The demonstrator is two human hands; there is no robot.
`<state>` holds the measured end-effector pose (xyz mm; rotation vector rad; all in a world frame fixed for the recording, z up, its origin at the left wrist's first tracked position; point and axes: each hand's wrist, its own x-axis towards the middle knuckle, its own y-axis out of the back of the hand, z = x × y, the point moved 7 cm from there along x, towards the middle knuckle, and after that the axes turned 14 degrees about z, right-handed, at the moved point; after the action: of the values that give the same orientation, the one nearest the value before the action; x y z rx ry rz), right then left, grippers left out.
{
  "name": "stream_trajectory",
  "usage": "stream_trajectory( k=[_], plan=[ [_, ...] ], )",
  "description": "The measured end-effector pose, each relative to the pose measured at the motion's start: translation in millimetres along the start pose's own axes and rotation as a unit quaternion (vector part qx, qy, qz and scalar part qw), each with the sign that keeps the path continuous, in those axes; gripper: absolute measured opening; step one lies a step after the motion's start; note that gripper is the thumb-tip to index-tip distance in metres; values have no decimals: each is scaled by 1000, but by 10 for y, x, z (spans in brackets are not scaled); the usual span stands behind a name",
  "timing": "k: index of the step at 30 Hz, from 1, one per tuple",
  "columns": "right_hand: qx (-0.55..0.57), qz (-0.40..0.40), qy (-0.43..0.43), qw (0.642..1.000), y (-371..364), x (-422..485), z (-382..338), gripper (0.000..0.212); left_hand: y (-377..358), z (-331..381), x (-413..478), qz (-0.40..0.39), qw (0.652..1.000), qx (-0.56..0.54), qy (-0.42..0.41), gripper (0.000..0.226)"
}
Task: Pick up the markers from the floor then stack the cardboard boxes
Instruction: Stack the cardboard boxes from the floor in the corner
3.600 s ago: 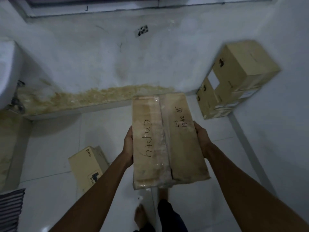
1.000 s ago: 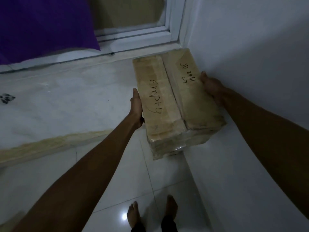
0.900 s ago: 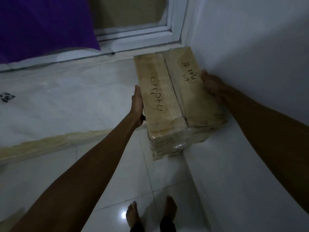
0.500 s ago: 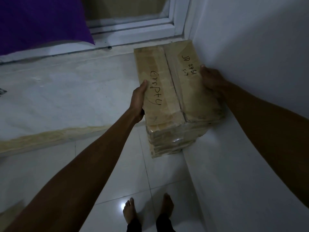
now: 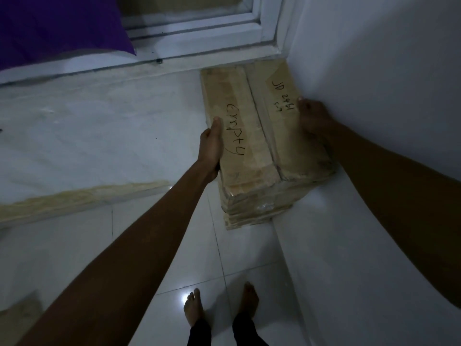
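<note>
Gripping taped-shut cardboard box (image 5: 259,151) — both hands (image 5: 210,148) (image 5: 311,118)

A glossy white tiled floor (image 5: 162,258) is seen below, with a bright glare spot (image 5: 184,299) reflected on 1 tile. A plain white wall (image 5: 374,58) is met at the right. A corner is formed with a scuffed white wall face (image 5: 99,126), whose base is marked by a yellow-brown stained strip (image 5: 82,198). Above it a white window frame (image 5: 199,28) is set, partly covered at the left by a purple cloth (image 5: 57,26).
</note>
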<state>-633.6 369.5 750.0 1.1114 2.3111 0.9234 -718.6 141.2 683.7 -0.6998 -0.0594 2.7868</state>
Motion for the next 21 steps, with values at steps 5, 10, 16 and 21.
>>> stream_trajectory(
  k=[5, 10, 16, 21],
  plan=[
    [-31, 12, 11, 999, -1, 11, -1, 51, 60, -17, -46, 68, 991, 109, 39, 87],
    [-71, 13, 36, 997, 31, -52, 87, 45, 277, 47, -129, 45, 980, 182, 64, 115],
    [-73, 8, 18, 997, 114, -177, 95, 58, 586, -23, -430, 47, 979, 184, 68, 80],
    [-89, 37, 11, 995, 183, -354, 77, 59, 1182, -398, -752, 71, 974, 182, 111, 81]
  ],
)
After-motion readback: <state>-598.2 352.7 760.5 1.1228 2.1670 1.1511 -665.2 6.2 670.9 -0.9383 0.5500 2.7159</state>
